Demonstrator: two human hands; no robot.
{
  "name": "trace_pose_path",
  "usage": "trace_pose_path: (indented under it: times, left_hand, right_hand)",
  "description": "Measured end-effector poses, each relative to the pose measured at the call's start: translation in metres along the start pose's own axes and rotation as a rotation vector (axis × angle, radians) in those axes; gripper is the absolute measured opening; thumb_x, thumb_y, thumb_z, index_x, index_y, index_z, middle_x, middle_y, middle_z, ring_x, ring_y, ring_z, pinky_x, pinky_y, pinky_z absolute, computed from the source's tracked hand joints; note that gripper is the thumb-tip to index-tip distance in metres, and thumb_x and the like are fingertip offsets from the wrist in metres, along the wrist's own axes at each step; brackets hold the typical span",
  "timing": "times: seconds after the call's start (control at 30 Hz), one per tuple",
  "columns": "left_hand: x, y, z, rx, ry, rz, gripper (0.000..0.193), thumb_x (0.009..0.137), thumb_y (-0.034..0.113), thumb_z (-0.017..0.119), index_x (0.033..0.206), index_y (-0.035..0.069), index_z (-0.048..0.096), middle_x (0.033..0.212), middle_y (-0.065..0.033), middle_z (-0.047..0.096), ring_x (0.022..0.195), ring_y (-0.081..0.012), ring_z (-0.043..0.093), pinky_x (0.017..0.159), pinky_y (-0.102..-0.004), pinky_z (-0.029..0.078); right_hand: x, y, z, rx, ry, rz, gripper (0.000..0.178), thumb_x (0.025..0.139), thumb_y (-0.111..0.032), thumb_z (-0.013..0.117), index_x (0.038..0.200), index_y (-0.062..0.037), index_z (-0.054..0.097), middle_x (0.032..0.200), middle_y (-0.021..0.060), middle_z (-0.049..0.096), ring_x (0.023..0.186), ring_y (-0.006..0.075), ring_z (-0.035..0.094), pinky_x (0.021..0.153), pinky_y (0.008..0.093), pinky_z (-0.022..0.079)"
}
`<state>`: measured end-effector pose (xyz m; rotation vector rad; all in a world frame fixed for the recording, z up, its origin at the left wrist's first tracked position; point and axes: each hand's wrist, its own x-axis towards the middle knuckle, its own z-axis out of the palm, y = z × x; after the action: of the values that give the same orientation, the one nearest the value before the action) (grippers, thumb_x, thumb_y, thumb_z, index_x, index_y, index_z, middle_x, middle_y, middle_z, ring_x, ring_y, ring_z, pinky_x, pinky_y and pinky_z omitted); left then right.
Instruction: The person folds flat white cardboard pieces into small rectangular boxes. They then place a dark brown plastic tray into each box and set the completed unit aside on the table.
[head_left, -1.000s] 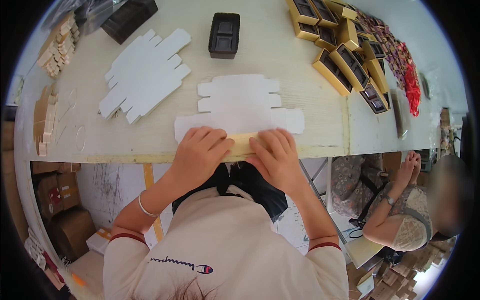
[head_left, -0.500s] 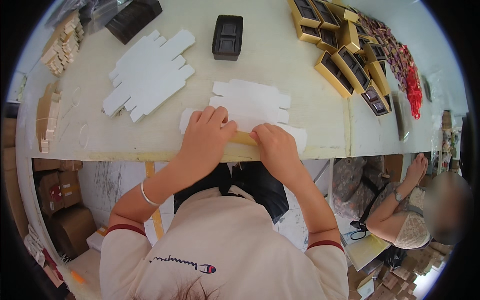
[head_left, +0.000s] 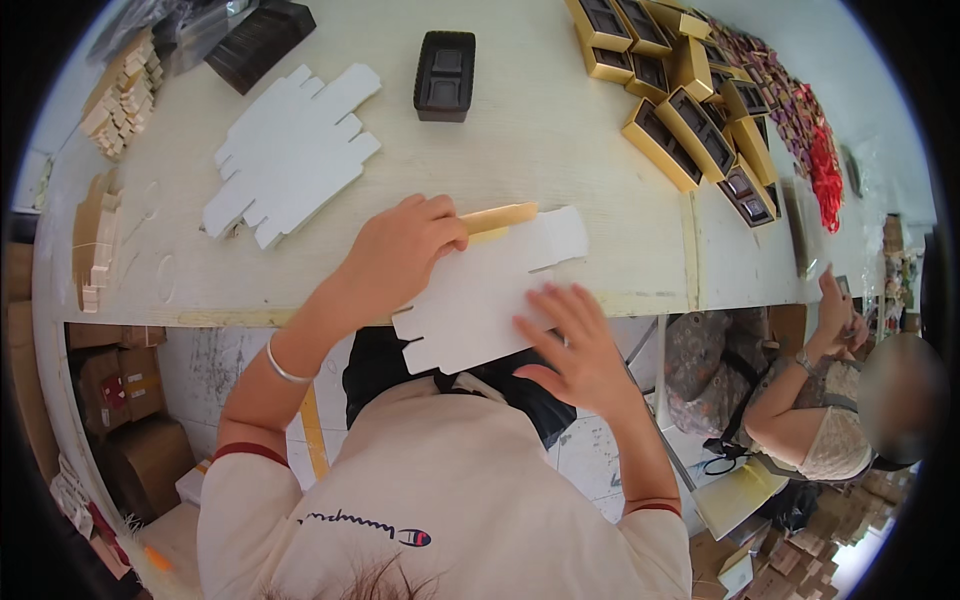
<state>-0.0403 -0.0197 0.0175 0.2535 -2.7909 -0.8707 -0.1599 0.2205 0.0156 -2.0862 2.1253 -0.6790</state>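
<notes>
My left hand [head_left: 412, 240] pinches a cardboard box blank [head_left: 475, 300] along its far edge, where a strip is folded up and shows its gold side. The blank's white face is upward, and its near end with cut tabs overhangs the table edge above my lap. Over the right part of the blank is my right hand [head_left: 570, 340], fingers spread, holding nothing; whether its fingertips touch the card I cannot tell. A pile of flat white blanks [head_left: 290, 150] lies to the left. Farther off stands a dark plastic tray [head_left: 445, 75] with two square hollows.
Gold boxes with dark trays [head_left: 680, 130] crowd the far right, beside many small wrapped pieces [head_left: 765, 75] and red ribbon [head_left: 826, 185]. A stack of dark trays [head_left: 260, 45] and bundled card pieces [head_left: 120, 100] stand at the far left. Another person [head_left: 810, 400] sits at right.
The blank has been turned, with its folded gold strip now at the far side and its tabbed end toward me. My right hand has let go and spread its fingers.
</notes>
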Motion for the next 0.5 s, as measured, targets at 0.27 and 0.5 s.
trace_pose_path:
  times: [0.27,0.5]
  left_hand:
    - [0.009,-0.004,-0.008,-0.025,-0.113,0.131,0.015,0.080,0.013,0.069,0.091,0.004,0.064,0.099,-0.0064,0.057,0.095,-0.0258,0.054,0.080,-0.0360,0.046]
    - [-0.013,0.010,-0.014,0.062,-0.183,0.057,0.040,0.070,0.020,0.080,0.102,0.008,0.060,0.122,-0.0114,0.052,0.111,-0.0313,0.049,0.091,-0.0403,0.041]
  right_hand:
    - [0.037,0.002,0.019,0.226,0.163,0.255,0.011,0.081,-0.003,0.064,0.091,-0.0034,0.062,0.080,0.0088,0.052,0.072,0.0294,0.050,0.069,0.0378,0.043]
    - [0.044,-0.001,0.030,-0.119,0.260,0.025,0.033,0.075,-0.010,0.070,0.106,-0.0049,0.061,0.112,0.0125,0.054,0.101,0.0279,0.053,0.085,0.0392,0.044]
